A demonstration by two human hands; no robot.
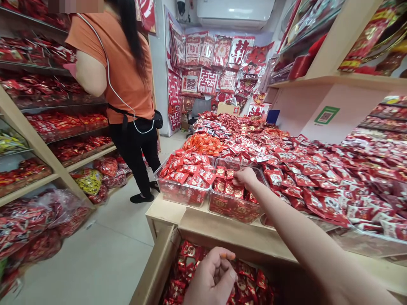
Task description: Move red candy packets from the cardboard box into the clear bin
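My right hand [246,177] reaches into a clear plastic bin [235,207] of small shiny red-and-gold wrapped sweets. Its fingers are closed at a red wrapped sweet [229,174] near the bin's middle; the fingertips are partly hidden. Lower down, my left hand [211,277] hovers over an open cardboard box [241,239]. Its fingers are half curled, thumb and forefinger apart, and nothing shows between them. Inside the box lie many similar red sweets [187,250]. A second clear bin [181,192], filled with flat red packets, stands left of the first.
Heaped red packets [305,178] cover the display counter to the right and behind. At left, a person in an orange shirt [127,80] faces shelves [54,101] stocked with packets. Plastic bags [41,224] lie on the floor. A shelf board [337,80] overhangs the right side.
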